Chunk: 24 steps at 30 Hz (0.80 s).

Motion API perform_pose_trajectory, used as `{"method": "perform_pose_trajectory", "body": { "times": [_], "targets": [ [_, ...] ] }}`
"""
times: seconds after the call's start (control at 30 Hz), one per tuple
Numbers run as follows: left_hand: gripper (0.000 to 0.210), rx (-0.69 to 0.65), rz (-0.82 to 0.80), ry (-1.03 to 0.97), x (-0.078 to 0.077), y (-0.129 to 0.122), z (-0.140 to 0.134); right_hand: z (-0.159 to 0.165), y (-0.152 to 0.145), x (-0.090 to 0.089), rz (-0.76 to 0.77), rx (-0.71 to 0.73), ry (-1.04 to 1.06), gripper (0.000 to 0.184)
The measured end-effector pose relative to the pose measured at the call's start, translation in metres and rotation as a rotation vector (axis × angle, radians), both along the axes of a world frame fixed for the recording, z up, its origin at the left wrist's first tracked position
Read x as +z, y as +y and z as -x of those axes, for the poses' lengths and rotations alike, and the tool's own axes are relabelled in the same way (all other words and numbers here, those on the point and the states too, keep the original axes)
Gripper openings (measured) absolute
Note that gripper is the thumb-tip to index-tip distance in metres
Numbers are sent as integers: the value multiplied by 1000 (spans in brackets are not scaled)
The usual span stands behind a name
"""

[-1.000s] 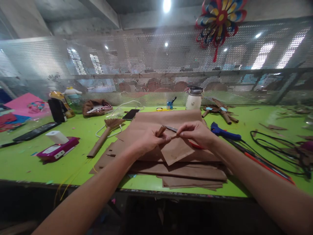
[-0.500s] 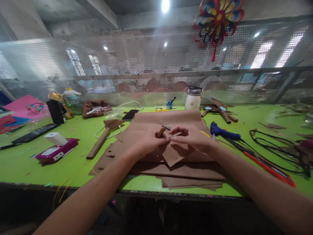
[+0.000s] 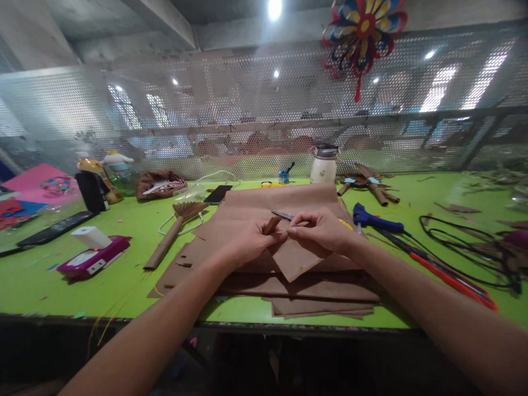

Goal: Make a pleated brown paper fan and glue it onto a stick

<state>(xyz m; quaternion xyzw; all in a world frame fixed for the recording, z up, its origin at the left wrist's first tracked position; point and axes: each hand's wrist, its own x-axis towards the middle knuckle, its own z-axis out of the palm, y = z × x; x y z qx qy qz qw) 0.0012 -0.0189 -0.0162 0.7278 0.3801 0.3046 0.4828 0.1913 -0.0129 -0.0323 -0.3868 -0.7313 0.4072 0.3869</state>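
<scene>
My left hand (image 3: 253, 242) is closed, with thumb and finger pinched on a piece of brown kraft paper (image 3: 299, 261). A small folded end of brown paper (image 3: 271, 225) sticks up between its fingers. Right beside it, my right hand (image 3: 324, 234) pinches the same piece near its upper edge, and the fingertips of both hands almost meet. One corner of the piece points down toward me. Behind the fingers, scissors (image 3: 281, 214) lie on a stack of brown paper sheets (image 3: 247, 206); my right hand hides their middle, and a bit of yellow handle shows past it.
On the green table (image 3: 136, 291), a pleated paper piece with a rolled stem (image 3: 165, 242) and a purple power strip (image 3: 93, 261) lie left. To the right are a blue glue gun (image 3: 377, 219), its black cable and a red-handled tool (image 3: 454, 280). A white bottle (image 3: 324, 165) stands behind.
My right hand's fingers have shifted slightly along the paper's edge, and more of the scissor blades shows. The pinched piece hangs a little flatter. The whole view has moved slightly.
</scene>
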Motion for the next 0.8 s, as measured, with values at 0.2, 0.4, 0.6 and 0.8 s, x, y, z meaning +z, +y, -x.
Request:
{"method": "perform_pose_trajectory", "body": {
  "times": [0.2,0.4,0.6,0.8],
  "targets": [
    [32,-25,-12,40,-8,6,2,-2,-1,2,6,0,-44,27],
    [32,32,-52,115,-4,4,4,-13,5,8,-70,17,-95,33],
    [30,75,-12,130,3,0,2,-22,17,3,-138,-18,-70,35],
    [27,101,-5,80,1,1,2,-16,16,6,-54,-69,169,33]
  ]
}}
